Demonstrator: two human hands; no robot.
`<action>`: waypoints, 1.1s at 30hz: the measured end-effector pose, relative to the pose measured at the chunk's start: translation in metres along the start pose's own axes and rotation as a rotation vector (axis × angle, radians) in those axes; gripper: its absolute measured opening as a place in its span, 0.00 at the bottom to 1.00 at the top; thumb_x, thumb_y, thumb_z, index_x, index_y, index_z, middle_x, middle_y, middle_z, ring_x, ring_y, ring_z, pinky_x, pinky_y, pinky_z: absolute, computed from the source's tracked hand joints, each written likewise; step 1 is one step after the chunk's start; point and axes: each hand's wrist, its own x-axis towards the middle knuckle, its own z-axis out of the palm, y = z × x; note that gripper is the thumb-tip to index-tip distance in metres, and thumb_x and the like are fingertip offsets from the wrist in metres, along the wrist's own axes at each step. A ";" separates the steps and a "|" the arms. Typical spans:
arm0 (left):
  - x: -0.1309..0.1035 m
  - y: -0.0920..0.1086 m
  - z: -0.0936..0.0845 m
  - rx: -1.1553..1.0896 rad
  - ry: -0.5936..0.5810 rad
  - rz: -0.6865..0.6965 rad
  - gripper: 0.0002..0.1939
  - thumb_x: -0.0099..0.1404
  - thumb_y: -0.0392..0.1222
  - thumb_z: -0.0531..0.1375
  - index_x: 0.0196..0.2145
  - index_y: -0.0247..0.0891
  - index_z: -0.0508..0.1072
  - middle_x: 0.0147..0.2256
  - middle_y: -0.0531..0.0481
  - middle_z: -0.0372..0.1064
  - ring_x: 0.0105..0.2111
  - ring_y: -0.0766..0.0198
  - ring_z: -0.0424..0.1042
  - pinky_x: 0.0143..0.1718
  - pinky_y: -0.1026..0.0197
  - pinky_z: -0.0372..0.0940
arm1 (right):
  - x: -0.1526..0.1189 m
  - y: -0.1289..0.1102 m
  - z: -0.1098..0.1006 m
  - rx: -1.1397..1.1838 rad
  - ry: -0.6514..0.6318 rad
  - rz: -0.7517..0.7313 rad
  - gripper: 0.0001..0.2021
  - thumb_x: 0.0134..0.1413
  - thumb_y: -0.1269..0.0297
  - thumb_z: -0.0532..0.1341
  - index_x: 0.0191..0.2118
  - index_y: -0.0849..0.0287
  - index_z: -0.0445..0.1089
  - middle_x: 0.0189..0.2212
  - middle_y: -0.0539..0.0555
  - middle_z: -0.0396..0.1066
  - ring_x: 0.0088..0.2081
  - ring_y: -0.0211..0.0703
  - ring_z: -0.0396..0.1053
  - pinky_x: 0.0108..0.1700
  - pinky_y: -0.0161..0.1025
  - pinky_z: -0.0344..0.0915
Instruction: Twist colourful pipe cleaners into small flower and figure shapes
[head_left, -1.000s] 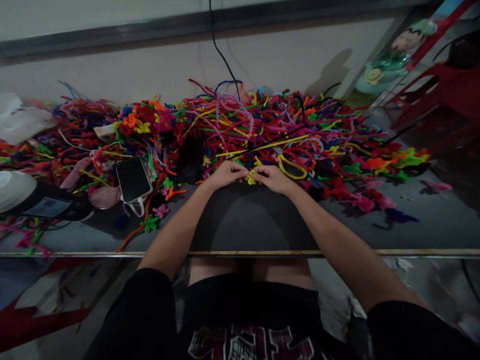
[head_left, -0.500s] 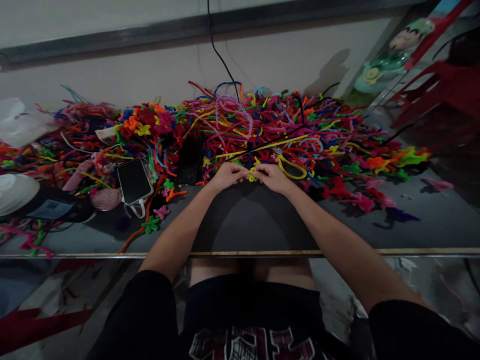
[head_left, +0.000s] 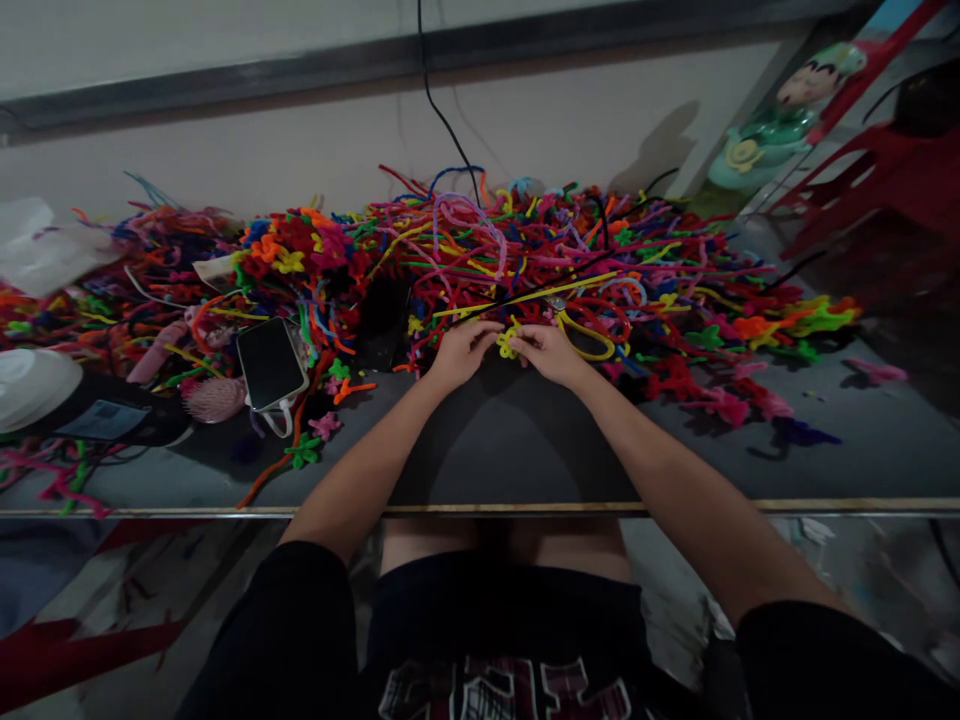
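Note:
Between my hands is a small yellow pipe-cleaner flower point(head_left: 506, 345) with looped petals. My right hand point(head_left: 553, 354) pinches it at its right side. My left hand point(head_left: 459, 354) is just left of the flower, with thumb and forefinger slightly apart; whether a fingertip touches a petal cannot be made out. Yellow-handled scissors point(head_left: 589, 340) lie right beside my right hand, partly among the pipe cleaners. Just beyond my hands, long yellow pipe cleaners point(head_left: 555, 290) rest across a heap of mixed colours point(head_left: 450, 240).
On the left are a phone point(head_left: 271, 365), a pink hairbrush point(head_left: 214, 400) and a white-and-black device point(head_left: 45, 385). Finished flower shapes point(head_left: 720, 400) lie at right. A black cable point(head_left: 442, 110) hangs by the wall. The dark tabletop point(head_left: 510, 440) ends at a front edge near me.
My left thumb and forefinger have parted and drawn slightly away from the yellow flower. More of the flower now shows, still in my right hand.

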 end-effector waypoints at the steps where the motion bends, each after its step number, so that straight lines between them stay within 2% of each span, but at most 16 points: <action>1: 0.000 0.000 -0.002 0.109 0.009 0.136 0.11 0.67 0.35 0.53 0.44 0.35 0.73 0.40 0.44 0.74 0.40 0.65 0.73 0.42 0.61 0.69 | 0.001 0.000 -0.001 0.016 -0.011 -0.005 0.20 0.52 0.44 0.58 0.27 0.59 0.65 0.15 0.46 0.61 0.20 0.34 0.59 0.26 0.35 0.55; 3: -0.002 -0.001 -0.006 0.309 -0.014 0.353 0.13 0.68 0.34 0.50 0.46 0.35 0.71 0.44 0.42 0.73 0.47 0.62 0.71 0.49 0.57 0.67 | 0.001 0.000 -0.002 0.046 -0.040 -0.010 0.21 0.51 0.43 0.58 0.27 0.59 0.64 0.16 0.46 0.61 0.20 0.34 0.58 0.26 0.35 0.54; 5: -0.004 -0.001 -0.011 0.475 -0.036 0.463 0.13 0.69 0.34 0.49 0.47 0.35 0.71 0.43 0.43 0.73 0.46 0.62 0.71 0.49 0.57 0.67 | 0.002 0.000 -0.004 0.065 -0.067 -0.013 0.22 0.50 0.42 0.59 0.26 0.59 0.64 0.16 0.46 0.61 0.20 0.33 0.58 0.26 0.35 0.55; 11: -0.007 0.006 -0.023 0.789 -0.098 0.673 0.14 0.69 0.32 0.49 0.48 0.35 0.69 0.44 0.44 0.73 0.44 0.62 0.72 0.44 0.60 0.67 | -0.001 -0.010 -0.007 0.082 -0.141 -0.019 0.21 0.49 0.43 0.60 0.24 0.58 0.63 0.17 0.46 0.61 0.21 0.33 0.58 0.27 0.36 0.55; 17: -0.004 0.013 -0.028 0.891 -0.146 0.721 0.12 0.69 0.32 0.49 0.44 0.36 0.70 0.40 0.45 0.74 0.40 0.63 0.72 0.36 0.63 0.65 | -0.001 -0.010 -0.005 0.063 -0.133 -0.008 0.19 0.49 0.46 0.61 0.24 0.58 0.64 0.17 0.46 0.60 0.21 0.33 0.57 0.26 0.35 0.54; 21: -0.006 0.014 -0.017 0.815 -0.110 0.621 0.10 0.67 0.35 0.52 0.38 0.36 0.72 0.36 0.46 0.74 0.36 0.62 0.72 0.33 0.62 0.63 | -0.002 -0.006 -0.001 -0.049 -0.042 -0.038 0.16 0.51 0.50 0.59 0.25 0.59 0.66 0.17 0.47 0.61 0.21 0.35 0.58 0.27 0.36 0.55; 23: -0.008 0.017 -0.006 0.715 -0.010 0.454 0.09 0.66 0.38 0.53 0.35 0.36 0.73 0.33 0.46 0.73 0.35 0.62 0.71 0.34 0.61 0.63 | -0.004 -0.007 0.000 -0.149 0.072 -0.118 0.14 0.53 0.54 0.59 0.26 0.59 0.67 0.20 0.50 0.65 0.24 0.37 0.61 0.30 0.37 0.58; 25: -0.009 0.022 0.005 0.583 0.122 0.223 0.09 0.65 0.40 0.54 0.31 0.36 0.73 0.29 0.47 0.72 0.32 0.63 0.70 0.34 0.61 0.62 | -0.005 -0.008 0.000 -0.265 0.178 -0.215 0.12 0.54 0.56 0.59 0.28 0.59 0.68 0.25 0.52 0.68 0.28 0.39 0.64 0.33 0.39 0.60; 27: -0.008 0.025 0.011 0.446 0.188 0.046 0.08 0.62 0.39 0.56 0.28 0.36 0.72 0.25 0.49 0.70 0.28 0.64 0.69 0.31 0.63 0.61 | -0.006 -0.009 -0.002 -0.365 0.228 -0.281 0.11 0.56 0.57 0.58 0.30 0.58 0.70 0.29 0.54 0.70 0.31 0.42 0.66 0.36 0.40 0.61; 29: -0.006 0.026 0.012 0.339 0.164 -0.020 0.06 0.60 0.38 0.57 0.27 0.37 0.73 0.25 0.50 0.71 0.27 0.66 0.68 0.30 0.64 0.60 | -0.006 -0.008 -0.003 -0.431 0.221 -0.316 0.11 0.57 0.57 0.57 0.33 0.58 0.71 0.31 0.55 0.71 0.33 0.44 0.67 0.38 0.41 0.62; 33: -0.004 0.026 0.007 0.268 0.067 -0.012 0.06 0.59 0.37 0.57 0.27 0.37 0.74 0.27 0.50 0.72 0.27 0.66 0.67 0.30 0.64 0.59 | -0.007 -0.006 -0.003 -0.510 0.194 -0.338 0.10 0.58 0.58 0.57 0.35 0.57 0.72 0.33 0.56 0.73 0.35 0.45 0.69 0.39 0.42 0.63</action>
